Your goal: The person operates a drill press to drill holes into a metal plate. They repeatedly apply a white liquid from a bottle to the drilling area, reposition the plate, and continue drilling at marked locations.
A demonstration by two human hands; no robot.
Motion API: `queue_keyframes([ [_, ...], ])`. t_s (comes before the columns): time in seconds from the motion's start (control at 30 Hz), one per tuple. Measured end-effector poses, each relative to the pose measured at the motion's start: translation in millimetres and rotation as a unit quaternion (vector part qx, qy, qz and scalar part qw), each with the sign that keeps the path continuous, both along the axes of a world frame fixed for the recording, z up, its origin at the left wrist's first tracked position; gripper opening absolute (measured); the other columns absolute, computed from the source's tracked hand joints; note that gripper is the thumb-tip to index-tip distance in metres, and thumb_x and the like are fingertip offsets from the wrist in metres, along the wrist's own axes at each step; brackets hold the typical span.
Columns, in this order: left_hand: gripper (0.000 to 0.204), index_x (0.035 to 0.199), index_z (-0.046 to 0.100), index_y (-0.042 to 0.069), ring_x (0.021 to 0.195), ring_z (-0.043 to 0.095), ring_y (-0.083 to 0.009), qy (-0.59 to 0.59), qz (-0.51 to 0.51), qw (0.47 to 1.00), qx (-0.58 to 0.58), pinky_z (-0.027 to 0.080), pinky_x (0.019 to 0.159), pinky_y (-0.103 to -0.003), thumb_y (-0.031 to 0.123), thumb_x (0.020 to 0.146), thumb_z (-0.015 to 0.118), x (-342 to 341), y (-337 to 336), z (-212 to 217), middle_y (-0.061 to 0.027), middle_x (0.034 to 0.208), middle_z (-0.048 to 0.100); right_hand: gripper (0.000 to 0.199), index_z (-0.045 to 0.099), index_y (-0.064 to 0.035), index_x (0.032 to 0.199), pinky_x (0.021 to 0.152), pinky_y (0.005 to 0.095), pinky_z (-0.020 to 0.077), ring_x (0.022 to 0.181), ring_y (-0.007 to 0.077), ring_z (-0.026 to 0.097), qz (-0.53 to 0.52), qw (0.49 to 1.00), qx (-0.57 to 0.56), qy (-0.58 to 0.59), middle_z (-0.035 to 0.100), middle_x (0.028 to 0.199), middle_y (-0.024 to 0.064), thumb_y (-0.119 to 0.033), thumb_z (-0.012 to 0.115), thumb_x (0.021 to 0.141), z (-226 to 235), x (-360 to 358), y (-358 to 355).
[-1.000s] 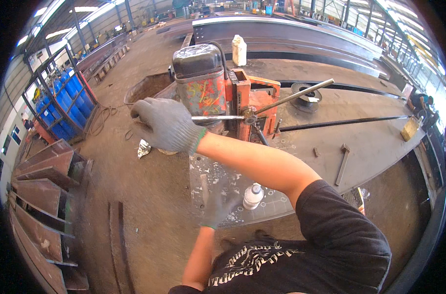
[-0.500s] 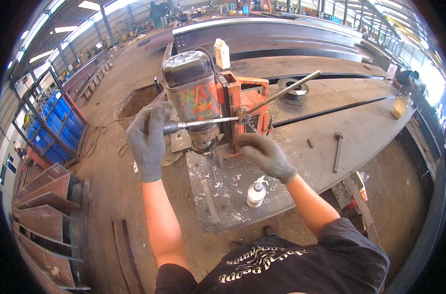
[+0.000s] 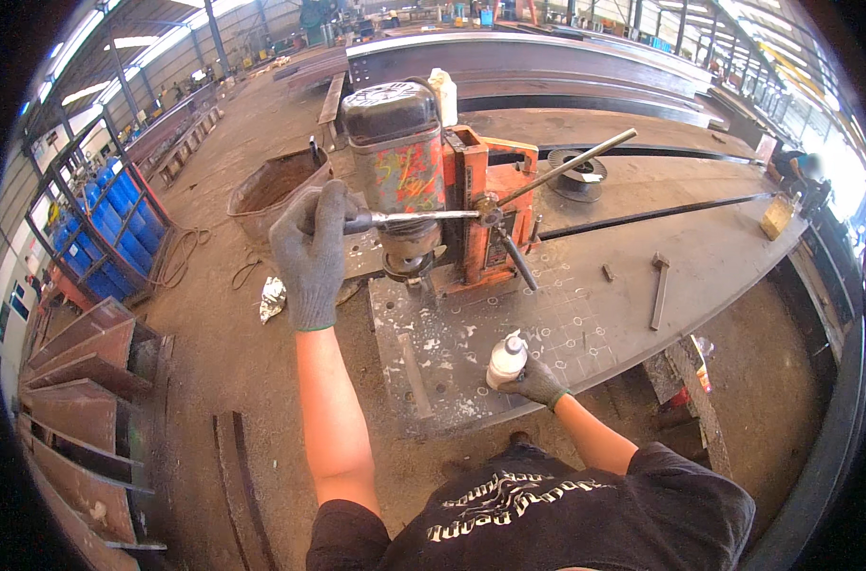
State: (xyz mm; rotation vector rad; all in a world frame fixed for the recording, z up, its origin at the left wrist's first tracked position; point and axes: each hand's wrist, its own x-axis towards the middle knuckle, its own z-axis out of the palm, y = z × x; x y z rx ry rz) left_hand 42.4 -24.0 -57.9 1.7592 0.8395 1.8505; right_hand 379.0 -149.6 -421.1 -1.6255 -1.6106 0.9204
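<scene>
My left hand [image 3: 311, 249], in a grey knit glove, is closed round the dark grip of a feed handle [image 3: 414, 218] on an orange and grey magnetic drill press [image 3: 473, 205]. Two more spokes stick out from the same hub, one up to the right and one down. Gloved as well, my right hand [image 3: 537, 381] has its fingers wrapped about a white squeeze bottle [image 3: 506, 362], which tilts a little over the near part of the steel plate [image 3: 594, 276]. Chalk circles and grid lines mark the plate by the drill's base, along with drilled holes and whitish wet spots.
A hammer [image 3: 660, 290] and a flat metal strip [image 3: 415, 376] lie on the plate. Behind the drill are a wire spool [image 3: 575, 178] and a pale bottle [image 3: 443, 95]. A rusty bin [image 3: 279, 186] stands left, near caged blue cylinders [image 3: 119, 219]. Another person [image 3: 802, 176] crouches far right.
My right hand has left the drill's hub, come down toward me and taken hold of the white bottle, tilting it. My left hand stays on the handle. The view has shifted slightly.
</scene>
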Motion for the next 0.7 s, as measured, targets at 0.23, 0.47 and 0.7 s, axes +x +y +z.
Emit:
queue_keyframes([
  [0.23,0.037,0.078,0.068,-0.003,0.075,0.067,-0.0101,-0.014,0.01,1.0,0.026,0.053,0.071,-0.028,0.018,0.108,0.065,-1,1,-5,-0.006,0.081,0.072,0.086,0.061,-0.0044,0.142,0.105,0.0441,0.0547,0.122,0.0293,0.07,-0.031,0.998,-0.032,0.034,0.073,0.132,0.0157,-0.046,0.095,0.075,6,-36,10],
  [0.47,0.038,0.078,0.068,-0.003,0.073,0.064,-0.0076,-0.007,0.009,0.999,0.033,0.051,0.069,-0.026,0.019,0.109,0.065,-3,0,-7,-0.0039,0.078,0.07,0.073,0.06,0.0024,0.141,0.098,0.0395,0.057,0.115,0.0223,0.069,0.037,0.954,-0.165,0.247,0.072,0.129,0.0143,-0.039,0.087,0.088,4,-64,-11],
  [0.7,0.036,0.087,0.074,-0.002,0.074,0.065,-0.0063,-0.023,0.012,1.0,0.007,0.051,0.069,-0.025,0.027,0.108,0.067,-3,3,-11,-0.003,0.078,0.073,0.065,0.06,0.0045,0.138,0.091,0.0364,0.058,0.105,0.02,0.07,0.059,0.887,-0.281,0.361,0.071,0.124,0.0113,-0.032,0.085,0.089,38,-90,-32],
])
